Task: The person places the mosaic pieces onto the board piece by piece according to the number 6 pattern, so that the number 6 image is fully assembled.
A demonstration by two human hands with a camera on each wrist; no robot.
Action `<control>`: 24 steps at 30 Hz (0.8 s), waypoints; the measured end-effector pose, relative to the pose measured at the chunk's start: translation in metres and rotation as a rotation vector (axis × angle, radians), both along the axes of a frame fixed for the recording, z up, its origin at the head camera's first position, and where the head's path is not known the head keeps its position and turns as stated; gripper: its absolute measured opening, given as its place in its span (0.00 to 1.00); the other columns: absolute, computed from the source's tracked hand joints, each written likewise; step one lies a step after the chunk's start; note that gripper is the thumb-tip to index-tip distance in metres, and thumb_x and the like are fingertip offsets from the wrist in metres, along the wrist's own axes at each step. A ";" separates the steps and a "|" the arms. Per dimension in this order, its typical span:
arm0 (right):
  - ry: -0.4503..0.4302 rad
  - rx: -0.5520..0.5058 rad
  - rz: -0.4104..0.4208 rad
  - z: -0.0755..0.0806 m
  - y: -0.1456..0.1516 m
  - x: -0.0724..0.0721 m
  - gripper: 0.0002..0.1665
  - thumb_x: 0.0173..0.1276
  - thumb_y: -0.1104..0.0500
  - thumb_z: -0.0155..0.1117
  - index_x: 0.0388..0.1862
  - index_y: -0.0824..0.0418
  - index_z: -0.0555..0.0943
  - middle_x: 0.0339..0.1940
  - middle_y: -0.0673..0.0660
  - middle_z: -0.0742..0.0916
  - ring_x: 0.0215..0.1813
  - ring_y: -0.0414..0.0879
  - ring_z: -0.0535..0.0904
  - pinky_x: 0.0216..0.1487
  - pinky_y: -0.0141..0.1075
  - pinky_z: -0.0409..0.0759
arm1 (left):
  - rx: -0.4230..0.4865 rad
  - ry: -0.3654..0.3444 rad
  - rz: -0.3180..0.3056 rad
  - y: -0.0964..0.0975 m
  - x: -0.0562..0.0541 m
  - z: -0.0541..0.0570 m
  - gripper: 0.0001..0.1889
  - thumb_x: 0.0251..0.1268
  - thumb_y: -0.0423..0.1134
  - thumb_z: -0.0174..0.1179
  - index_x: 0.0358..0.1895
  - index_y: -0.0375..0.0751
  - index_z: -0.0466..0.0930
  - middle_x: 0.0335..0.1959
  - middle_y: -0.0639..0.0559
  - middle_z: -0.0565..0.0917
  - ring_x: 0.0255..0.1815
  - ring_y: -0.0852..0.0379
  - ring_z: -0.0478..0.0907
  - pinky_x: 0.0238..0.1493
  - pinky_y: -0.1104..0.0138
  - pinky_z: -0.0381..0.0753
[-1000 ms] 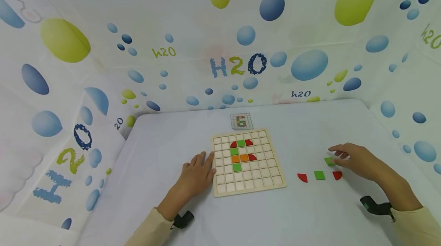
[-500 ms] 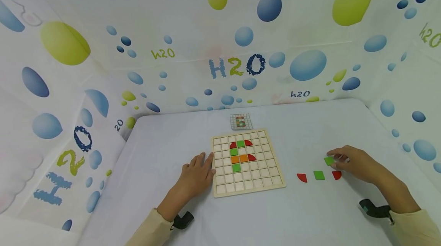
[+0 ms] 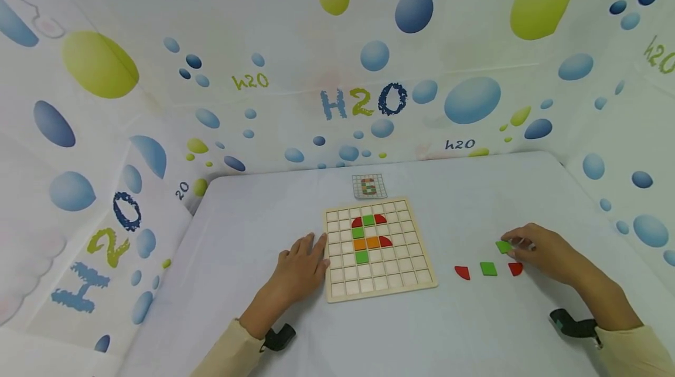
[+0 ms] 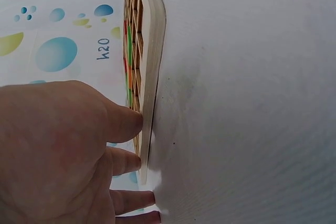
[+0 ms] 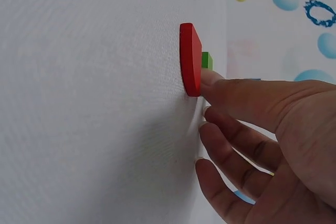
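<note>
The wooden grid board (image 3: 381,285) lies mid-table with several red, green and orange tiles set in its squares. At its left edge rests my left hand (image 3: 300,267), fingers extended; in the left wrist view its thumb (image 4: 126,124) touches the board's side. To the right of the board, my right hand (image 3: 543,252) pinches a green square tile (image 3: 503,247) between thumb and index finger. In the right wrist view the thumb partly hides that tile, behind a red quarter-circle tile (image 5: 190,60) on the cloth.
A second green square tile (image 3: 488,268) and another red quarter-circle tile (image 3: 462,272) lie between the board and my right hand. A small pattern card (image 3: 370,186) sits behind the board. Patterned cloth (image 3: 285,31) hangs behind the white-covered table (image 3: 253,224).
My right hand's fingers have curled in and the thumb and index finger have closed on the green square tile. The left hand and board have stayed in place.
</note>
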State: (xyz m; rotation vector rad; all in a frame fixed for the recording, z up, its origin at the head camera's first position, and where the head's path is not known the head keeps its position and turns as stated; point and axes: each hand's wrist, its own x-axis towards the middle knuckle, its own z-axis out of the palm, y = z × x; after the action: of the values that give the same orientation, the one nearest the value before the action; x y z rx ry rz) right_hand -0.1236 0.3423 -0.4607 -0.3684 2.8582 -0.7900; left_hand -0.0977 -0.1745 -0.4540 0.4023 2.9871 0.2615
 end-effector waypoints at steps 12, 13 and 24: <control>0.028 -0.009 -0.002 -0.004 0.001 -0.001 0.18 0.71 0.62 0.73 0.57 0.65 0.84 0.45 0.57 0.85 0.48 0.53 0.82 0.41 0.28 0.81 | 0.004 0.001 -0.003 -0.001 0.000 -0.001 0.31 0.84 0.49 0.51 0.82 0.40 0.62 0.79 0.32 0.65 0.79 0.33 0.64 0.65 0.34 0.70; 0.032 -0.007 -0.002 -0.005 0.001 -0.001 0.18 0.71 0.61 0.73 0.57 0.65 0.84 0.45 0.57 0.85 0.48 0.52 0.82 0.41 0.28 0.81 | 0.001 -0.001 -0.001 -0.001 0.000 -0.001 0.31 0.84 0.49 0.52 0.82 0.40 0.63 0.79 0.32 0.65 0.79 0.33 0.64 0.65 0.34 0.70; 0.049 -0.041 0.020 0.002 -0.016 -0.004 0.19 0.73 0.62 0.71 0.60 0.66 0.82 0.44 0.54 0.87 0.48 0.51 0.82 0.40 0.26 0.82 | 0.009 -0.006 0.010 -0.001 0.000 -0.002 0.31 0.85 0.49 0.51 0.83 0.41 0.62 0.80 0.33 0.64 0.79 0.33 0.64 0.66 0.34 0.70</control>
State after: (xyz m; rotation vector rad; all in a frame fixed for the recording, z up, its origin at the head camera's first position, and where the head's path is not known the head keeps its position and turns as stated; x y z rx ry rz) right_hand -0.1273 0.3265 -0.4588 -0.4272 2.8825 -0.8484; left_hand -0.0977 -0.1752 -0.4557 0.3874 2.9839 0.2763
